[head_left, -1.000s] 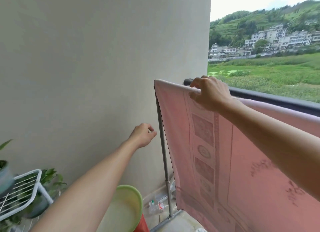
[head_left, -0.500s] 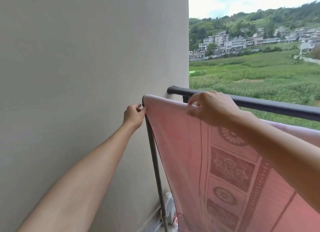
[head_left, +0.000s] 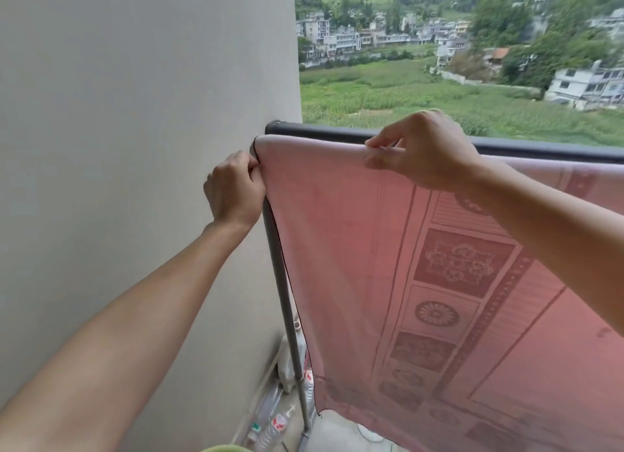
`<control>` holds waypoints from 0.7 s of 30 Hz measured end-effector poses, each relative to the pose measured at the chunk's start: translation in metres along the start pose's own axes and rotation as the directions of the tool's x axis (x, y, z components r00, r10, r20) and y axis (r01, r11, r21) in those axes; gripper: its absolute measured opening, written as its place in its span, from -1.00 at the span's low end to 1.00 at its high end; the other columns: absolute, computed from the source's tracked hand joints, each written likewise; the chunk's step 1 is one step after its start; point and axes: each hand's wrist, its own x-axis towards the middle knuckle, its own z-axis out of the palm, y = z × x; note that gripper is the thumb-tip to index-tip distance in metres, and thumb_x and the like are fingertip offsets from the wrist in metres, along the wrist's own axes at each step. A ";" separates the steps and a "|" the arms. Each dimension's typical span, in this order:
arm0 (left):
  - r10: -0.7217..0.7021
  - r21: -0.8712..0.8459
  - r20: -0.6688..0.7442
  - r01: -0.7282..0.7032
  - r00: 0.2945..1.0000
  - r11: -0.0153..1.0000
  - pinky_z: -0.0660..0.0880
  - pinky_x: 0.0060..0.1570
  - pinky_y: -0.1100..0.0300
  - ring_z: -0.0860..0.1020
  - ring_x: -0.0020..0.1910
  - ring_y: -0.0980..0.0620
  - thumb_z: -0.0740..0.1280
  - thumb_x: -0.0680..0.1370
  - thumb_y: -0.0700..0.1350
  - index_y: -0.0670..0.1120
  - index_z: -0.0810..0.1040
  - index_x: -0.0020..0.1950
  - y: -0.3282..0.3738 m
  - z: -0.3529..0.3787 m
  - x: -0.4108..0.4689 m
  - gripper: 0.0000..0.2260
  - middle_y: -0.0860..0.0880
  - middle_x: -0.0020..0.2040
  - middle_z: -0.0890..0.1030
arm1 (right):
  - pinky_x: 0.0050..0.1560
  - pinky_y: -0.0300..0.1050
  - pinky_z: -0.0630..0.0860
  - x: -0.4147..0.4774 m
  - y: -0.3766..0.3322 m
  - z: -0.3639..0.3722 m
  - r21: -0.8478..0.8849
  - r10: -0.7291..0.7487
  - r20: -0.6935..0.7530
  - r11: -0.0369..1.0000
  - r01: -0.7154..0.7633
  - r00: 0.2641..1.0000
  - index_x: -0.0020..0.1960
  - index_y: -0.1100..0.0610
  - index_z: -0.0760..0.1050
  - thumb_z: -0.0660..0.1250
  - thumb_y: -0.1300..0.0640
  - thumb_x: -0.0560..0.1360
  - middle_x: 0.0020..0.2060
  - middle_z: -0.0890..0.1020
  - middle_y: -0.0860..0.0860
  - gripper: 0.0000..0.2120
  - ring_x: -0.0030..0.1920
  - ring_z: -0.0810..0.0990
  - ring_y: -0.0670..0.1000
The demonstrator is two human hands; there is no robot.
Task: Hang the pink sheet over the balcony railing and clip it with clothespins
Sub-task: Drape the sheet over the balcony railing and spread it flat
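Observation:
The pink patterned sheet (head_left: 354, 249) hangs over a top bar just in front of the dark balcony railing (head_left: 320, 132), and its lower edge reaches almost to the floor. My left hand (head_left: 233, 189) pinches the sheet's left edge just below the top corner, beside the grey upright pole (head_left: 280, 282). My right hand (head_left: 422, 147) pinches the fold along the sheet's top edge, further right. No clothespin is in view.
A plain grey wall (head_left: 135, 113) closes the left side, close to the pole. Plastic bottles (head_left: 273, 424) lie on the floor at the pole's foot. A green basin rim (head_left: 219, 448) shows at the bottom edge. Fields and houses lie beyond the railing.
My left hand rose from mid-air to the sheet's top left corner and took hold of its edge. My right hand stayed on the top fold. The view shifted right and closer.

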 end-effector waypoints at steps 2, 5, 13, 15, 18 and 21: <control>0.010 -0.089 0.017 -0.008 1.000 0.996 0.40 -0.24 0.09 0.54 -0.22 -0.15 0.28 0.51 -0.15 -0.14 0.55 -0.15 -0.001 -0.004 0.001 -0.89 -0.11 -0.19 0.64 | -0.02 -0.06 0.58 -0.004 -0.003 0.001 0.017 0.006 -0.070 1.000 -0.005 0.998 0.02 0.02 0.70 0.49 -0.05 0.43 -0.11 0.73 0.04 -0.78 -0.10 0.67 0.05; -0.020 -0.314 0.066 0.040 0.998 0.949 0.48 -0.16 0.11 0.55 -0.24 -0.06 0.31 0.51 -0.11 -0.16 0.54 -0.16 -0.003 -0.023 0.013 -0.87 -0.08 -0.22 0.62 | -0.03 -0.03 0.59 -0.001 -0.012 -0.003 0.043 0.041 -0.114 0.998 -0.036 0.993 -0.02 0.06 0.71 0.47 0.02 0.46 -0.15 0.72 0.02 -0.85 -0.15 0.65 0.02; -0.418 -0.488 0.348 0.543 0.839 0.684 0.63 -0.18 -0.18 0.63 -0.30 -0.11 0.33 0.39 -0.22 -0.07 0.44 -0.33 -0.019 -0.027 0.087 -0.87 -0.13 -0.26 0.59 | 0.06 0.04 0.62 0.062 -0.033 0.008 0.097 0.245 0.136 0.961 -0.259 0.960 0.00 0.11 0.64 0.35 0.02 0.55 -0.09 0.66 -0.03 -0.82 -0.07 0.63 0.00; -0.430 -0.449 0.467 0.626 0.773 0.637 0.64 -0.17 -0.10 0.58 -0.27 -0.09 0.36 0.43 -0.30 -0.09 0.43 -0.30 -0.025 -0.020 0.080 -0.81 -0.10 -0.27 0.55 | 0.05 0.07 0.62 0.052 -0.035 0.018 0.037 0.242 0.228 0.966 -0.257 0.943 0.10 0.07 0.62 0.30 -0.11 0.56 0.02 0.66 0.00 -0.71 -0.04 0.62 0.02; -0.337 -0.471 0.626 0.685 0.704 0.556 0.58 -0.19 0.05 0.56 -0.27 -0.05 0.40 0.48 -0.24 -0.11 0.50 -0.19 -0.031 -0.017 0.068 -0.90 -0.06 -0.25 0.55 | -0.08 0.00 0.63 0.040 -0.033 0.014 0.040 0.186 0.209 0.979 -0.199 0.960 0.11 0.02 0.63 0.31 -0.21 0.52 -0.02 0.64 -0.03 -0.64 -0.12 0.62 -0.02; -0.239 -0.509 0.703 0.708 0.670 0.489 0.54 -0.16 0.10 0.57 -0.26 0.01 0.43 0.48 -0.25 -0.16 0.57 -0.03 -0.030 -0.024 0.072 -0.90 -0.05 -0.20 0.59 | -0.13 -0.09 0.62 0.034 -0.031 0.012 0.023 0.095 0.132 0.995 -0.099 0.987 0.03 0.02 0.68 0.41 -0.10 0.48 -0.11 0.68 -0.04 -0.76 -0.17 0.64 -0.04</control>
